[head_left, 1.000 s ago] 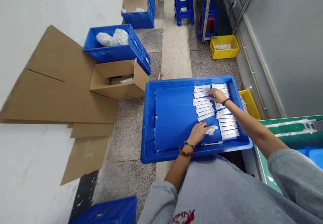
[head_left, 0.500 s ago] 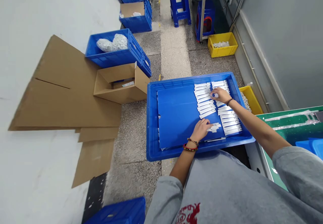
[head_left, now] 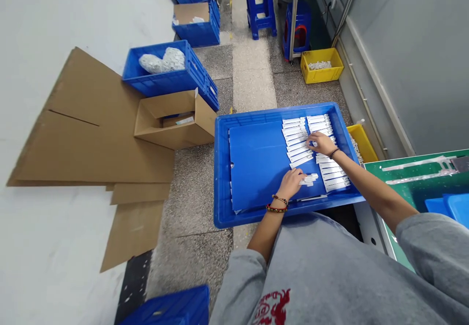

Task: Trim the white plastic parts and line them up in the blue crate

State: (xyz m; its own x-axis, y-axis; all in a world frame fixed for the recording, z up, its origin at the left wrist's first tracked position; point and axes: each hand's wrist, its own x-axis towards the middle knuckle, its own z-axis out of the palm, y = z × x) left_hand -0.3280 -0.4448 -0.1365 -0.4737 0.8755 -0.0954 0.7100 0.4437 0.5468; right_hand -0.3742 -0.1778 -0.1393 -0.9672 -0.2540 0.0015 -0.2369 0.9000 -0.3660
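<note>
My left hand (head_left: 291,183) is closed around a bunch of small white pieces (head_left: 309,179), low over the blue sheet in the blue tray (head_left: 224,220). My right hand (head_left: 322,144) is pinched over the tops of the white strips, with a small white bit at its fingertips; what exactly it grips is too small to make out. One column of flat white strips (head_left: 297,141) lies just left of that hand. A second column of strips (head_left: 334,176) runs beneath and below it, with small clip-like ends on the right.
An open cardboard box (head_left: 176,137) and a blue crate (head_left: 157,83) with wrapped bundles stand to the left. Flattened cardboard (head_left: 95,144) leans beside them. A yellow bin (head_left: 322,73) of small white parts sits ahead, and a green-topped table (head_left: 410,188) is at the right.
My right hand has shifted slightly down along the strips. The left hand, with its white pieces, has moved slightly up. The camera view has shifted a little.
</note>
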